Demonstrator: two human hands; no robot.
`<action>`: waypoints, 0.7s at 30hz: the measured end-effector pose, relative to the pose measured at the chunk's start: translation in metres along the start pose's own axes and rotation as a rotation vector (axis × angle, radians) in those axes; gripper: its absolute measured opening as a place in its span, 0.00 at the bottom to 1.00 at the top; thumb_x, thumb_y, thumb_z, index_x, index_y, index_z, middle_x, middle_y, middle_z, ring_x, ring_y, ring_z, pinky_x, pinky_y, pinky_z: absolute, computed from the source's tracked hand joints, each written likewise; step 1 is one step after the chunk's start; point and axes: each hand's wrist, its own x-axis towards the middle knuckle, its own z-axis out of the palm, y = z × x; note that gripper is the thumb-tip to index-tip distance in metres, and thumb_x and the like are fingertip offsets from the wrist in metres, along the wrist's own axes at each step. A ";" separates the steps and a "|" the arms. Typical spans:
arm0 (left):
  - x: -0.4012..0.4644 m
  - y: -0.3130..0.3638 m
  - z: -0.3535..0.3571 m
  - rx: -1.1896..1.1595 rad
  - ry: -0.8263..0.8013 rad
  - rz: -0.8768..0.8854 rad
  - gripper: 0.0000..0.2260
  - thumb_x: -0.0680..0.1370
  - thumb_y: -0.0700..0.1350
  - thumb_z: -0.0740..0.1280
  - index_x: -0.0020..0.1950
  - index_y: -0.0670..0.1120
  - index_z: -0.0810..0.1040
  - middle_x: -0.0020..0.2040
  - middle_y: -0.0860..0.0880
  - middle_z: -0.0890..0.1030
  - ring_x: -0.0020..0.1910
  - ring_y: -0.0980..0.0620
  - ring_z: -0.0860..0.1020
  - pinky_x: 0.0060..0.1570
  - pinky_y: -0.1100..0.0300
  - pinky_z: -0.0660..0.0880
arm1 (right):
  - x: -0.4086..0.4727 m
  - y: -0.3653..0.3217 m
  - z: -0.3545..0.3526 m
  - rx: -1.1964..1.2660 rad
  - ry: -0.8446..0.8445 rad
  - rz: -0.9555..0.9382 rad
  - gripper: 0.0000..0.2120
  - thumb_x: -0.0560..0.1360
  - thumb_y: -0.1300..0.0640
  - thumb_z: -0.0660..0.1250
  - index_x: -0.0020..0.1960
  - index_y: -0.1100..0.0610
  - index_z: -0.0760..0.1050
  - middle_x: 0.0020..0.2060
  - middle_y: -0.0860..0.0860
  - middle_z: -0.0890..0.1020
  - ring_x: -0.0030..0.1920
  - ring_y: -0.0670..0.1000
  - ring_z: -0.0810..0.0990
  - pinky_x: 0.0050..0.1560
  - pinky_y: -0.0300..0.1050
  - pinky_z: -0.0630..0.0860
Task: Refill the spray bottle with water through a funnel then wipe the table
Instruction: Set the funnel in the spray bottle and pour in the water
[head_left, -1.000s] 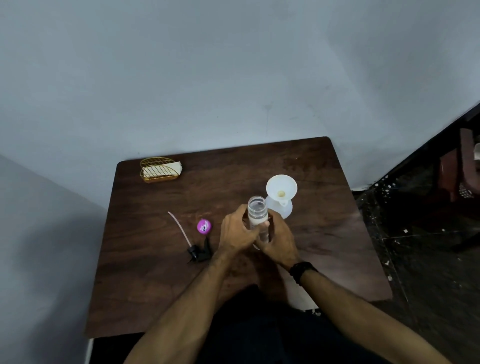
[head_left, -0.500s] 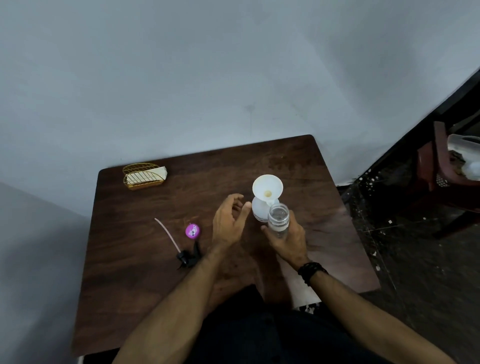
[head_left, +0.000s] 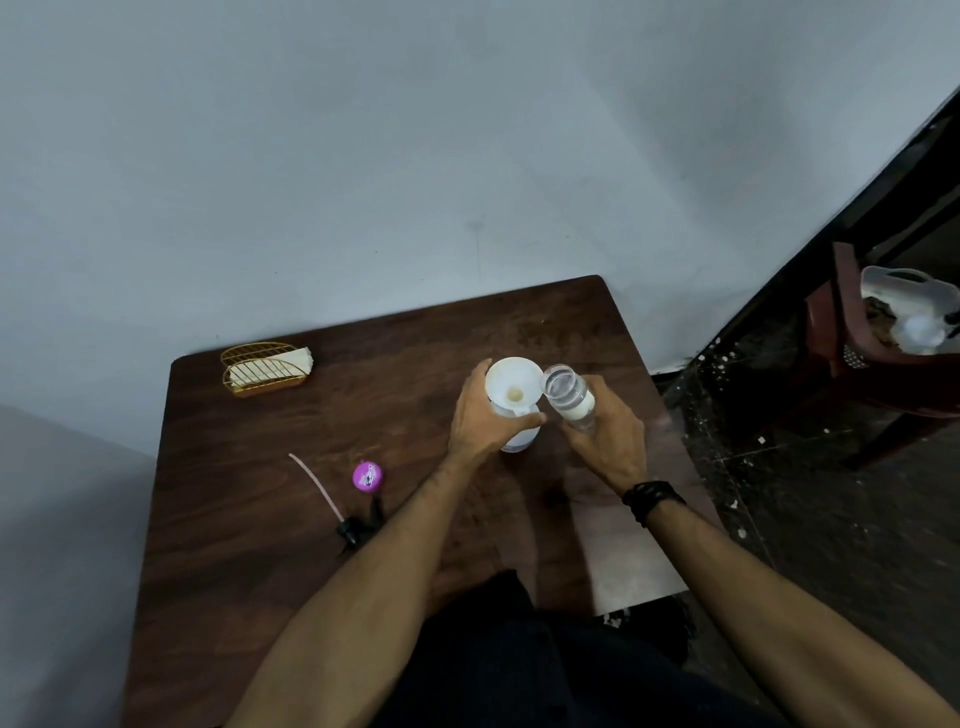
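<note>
since the earlier frames the right hand (head_left: 605, 441) has carried the clear water bottle (head_left: 569, 397) from the middle of the table toward the right, and the left hand (head_left: 480, 418) has let go of it and moved onto the spray bottle. now the left hand wraps around the white spray bottle (head_left: 519, 439), which stands upright right of the table's centre with the white funnel (head_left: 511, 387) seated in its neck; its fingers curl round the far side and the thumb lies across the near side just below the funnel. the right hand grips the lower body of the water bottle, whose open mouth is tilted toward the funnel and sits just beside its right rim, touching or nearly so; i cannot tell whether water is running yet. to pour well, it looks wise to bring the mouth over the funnel's bowl rather than its edge, raise the base slowly so the stream stays thin, and watch the small hole at the bottom so the bowl does not back up and overflow. the left hand's hold matters, since the funnel makes the light spray bottle top-heavy and a nudge from the water bottle could tip it. on the dark wooden table (head_left: 260, 519), the black spray head with its dip tube (head_left: 345, 512) and a purple cap (head_left: 367, 475) lie at the near left, well apart from the pour, and a gold wire holder with napkins (head_left: 267, 369) sits at the far left corner, presumably for the wiping to come.
</note>
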 end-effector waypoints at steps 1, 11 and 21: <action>0.000 0.000 0.001 0.000 0.007 0.016 0.51 0.55 0.63 0.81 0.73 0.48 0.67 0.69 0.50 0.75 0.67 0.50 0.74 0.67 0.50 0.72 | 0.004 0.001 -0.001 -0.025 -0.015 -0.003 0.20 0.69 0.49 0.75 0.57 0.50 0.72 0.48 0.48 0.83 0.49 0.53 0.82 0.41 0.44 0.76; -0.011 0.014 0.003 0.049 -0.003 0.084 0.34 0.63 0.50 0.79 0.67 0.53 0.70 0.60 0.55 0.79 0.57 0.55 0.78 0.59 0.57 0.77 | 0.029 0.016 -0.001 -0.206 -0.119 -0.017 0.22 0.67 0.57 0.74 0.58 0.49 0.71 0.48 0.51 0.80 0.48 0.56 0.79 0.40 0.47 0.75; -0.007 0.022 0.002 0.117 -0.004 0.010 0.38 0.64 0.57 0.80 0.70 0.52 0.68 0.64 0.52 0.79 0.61 0.51 0.79 0.63 0.53 0.76 | 0.041 0.012 -0.006 -0.413 -0.126 -0.093 0.25 0.63 0.62 0.76 0.57 0.52 0.73 0.44 0.53 0.79 0.45 0.57 0.78 0.46 0.50 0.74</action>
